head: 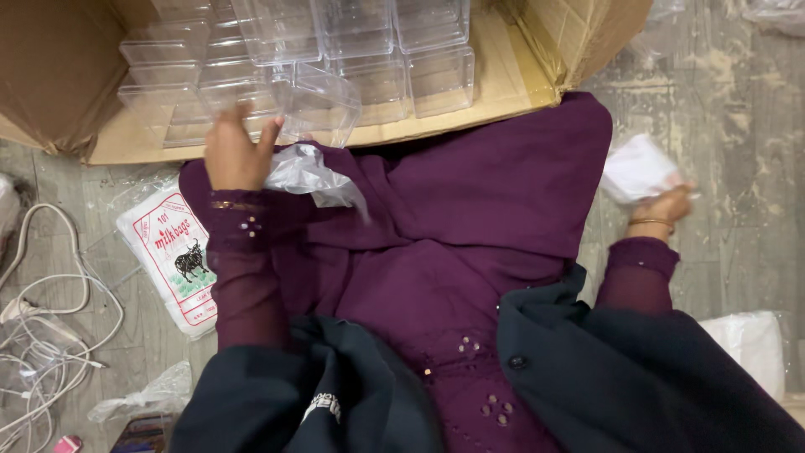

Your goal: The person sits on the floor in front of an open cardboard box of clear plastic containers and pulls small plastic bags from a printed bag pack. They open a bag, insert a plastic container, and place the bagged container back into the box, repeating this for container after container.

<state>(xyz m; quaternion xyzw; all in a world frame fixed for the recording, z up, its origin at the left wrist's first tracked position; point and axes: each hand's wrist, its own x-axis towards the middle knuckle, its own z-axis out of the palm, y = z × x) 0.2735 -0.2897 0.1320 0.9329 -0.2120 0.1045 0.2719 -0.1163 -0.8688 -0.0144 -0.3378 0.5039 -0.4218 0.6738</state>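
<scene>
My left hand [235, 151] reaches to the edge of an open cardboard box [495, 80] and grips a crumpled clear plastic bag [314, 178]. Its fingers touch a clear plastic container [323, 105] that tilts at the box's front. Far out to the right over the floor, my right hand [662, 205] is closed on a small white packet [637, 168]. Purple fabric [478, 201] of my dress covers my lap between the two hands.
The box holds several clear plastic containers [436, 75] in rows. A printed pack of white bags [172, 256] lies on the floor at left, beside white cables [50, 310]. Another white bag [755, 340] lies at right, and loose plastic [147, 394] at lower left.
</scene>
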